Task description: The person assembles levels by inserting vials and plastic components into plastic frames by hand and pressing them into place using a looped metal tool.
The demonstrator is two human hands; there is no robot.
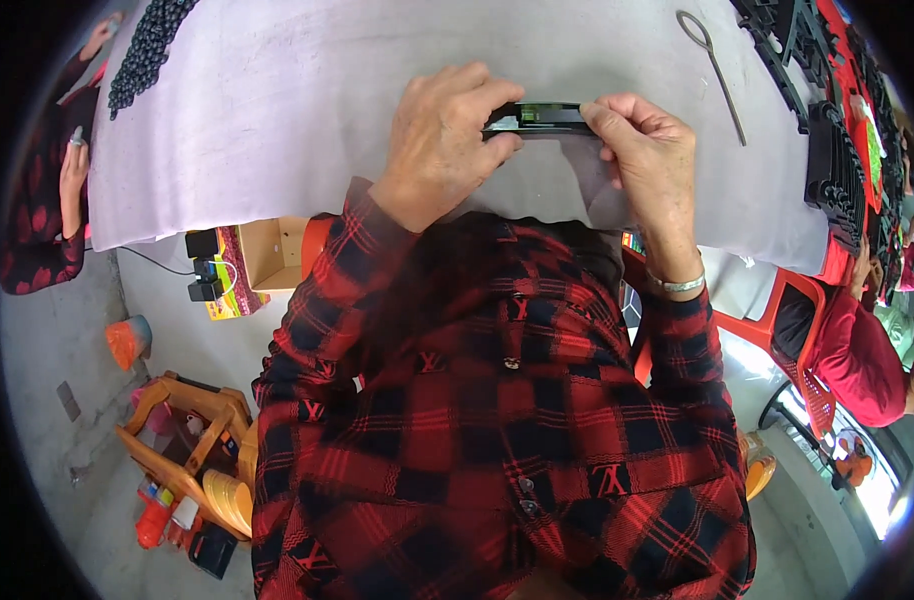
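A long, narrow, glossy black plastic piece with a greenish inner strip lies crosswise between my two hands, just above the light cloth-covered table. Thumb and fingers of my left hand close around its left end. At the opposite end, my right hand pinches it between thumb and forefinger. Its ends are partly hidden by my fingers, and its exact kind cannot be made out.
Small round black pieces are heaped at the far left. A metal rod with a looped end lies at the far right, near stacked black plastic parts. People sit at both sides, one by a red plastic chair.
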